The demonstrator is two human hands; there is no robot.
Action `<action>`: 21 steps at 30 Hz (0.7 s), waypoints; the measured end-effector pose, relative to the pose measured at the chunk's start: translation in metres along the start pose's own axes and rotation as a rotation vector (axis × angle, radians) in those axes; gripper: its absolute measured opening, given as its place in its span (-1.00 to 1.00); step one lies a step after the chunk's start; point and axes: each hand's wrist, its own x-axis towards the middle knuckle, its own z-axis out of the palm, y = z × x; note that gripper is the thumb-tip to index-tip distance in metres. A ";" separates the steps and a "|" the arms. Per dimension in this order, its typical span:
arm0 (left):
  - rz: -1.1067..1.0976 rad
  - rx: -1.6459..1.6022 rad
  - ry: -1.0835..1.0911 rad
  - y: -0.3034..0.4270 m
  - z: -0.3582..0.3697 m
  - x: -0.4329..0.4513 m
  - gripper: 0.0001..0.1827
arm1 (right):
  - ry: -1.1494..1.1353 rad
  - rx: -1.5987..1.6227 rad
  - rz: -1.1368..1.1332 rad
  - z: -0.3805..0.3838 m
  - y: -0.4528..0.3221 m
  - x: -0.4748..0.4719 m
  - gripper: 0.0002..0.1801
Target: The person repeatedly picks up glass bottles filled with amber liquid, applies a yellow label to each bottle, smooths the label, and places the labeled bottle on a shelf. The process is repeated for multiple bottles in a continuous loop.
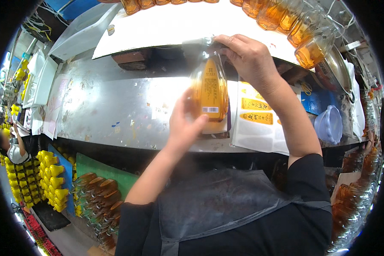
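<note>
An amber-tinted glass bottle [211,92] with a clear neck is held over the metal worktable [115,105], its neck pointing away from me. It bears a long yellow label with writing and a printed code. My left hand [187,123] is at the bottle's lower left side, thumb near its base; blur hides how firmly it grips. My right hand [243,54] pinches the neck end with thumb and fingers. To the right of the bottle lies a sheet of yellow labels [257,118] on white backing paper.
Amber glass bottles [313,48] line the far edge of a raised white board [153,25]. A blue plastic basin [329,124] stands at the right. White bins [80,32] are at the far left. More bottles [105,195] sit below at left; a person [17,150] is beyond.
</note>
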 end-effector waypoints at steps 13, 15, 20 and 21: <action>-0.072 -0.273 -0.074 -0.003 -0.018 -0.002 -0.30 | -0.156 0.359 -0.190 -0.031 -0.078 -0.065 -0.65; -0.071 -0.236 -0.053 -0.001 -0.017 -0.004 -0.39 | 0.007 0.266 0.083 -0.028 -0.072 -0.063 -0.66; -0.062 -0.169 -0.029 0.001 -0.014 -0.002 -0.46 | -0.036 0.202 -0.208 -0.024 -0.092 -0.077 -0.67; -0.072 -0.153 -0.018 0.002 -0.014 -0.002 -0.46 | -0.068 0.206 -0.218 -0.025 -0.100 -0.082 -0.67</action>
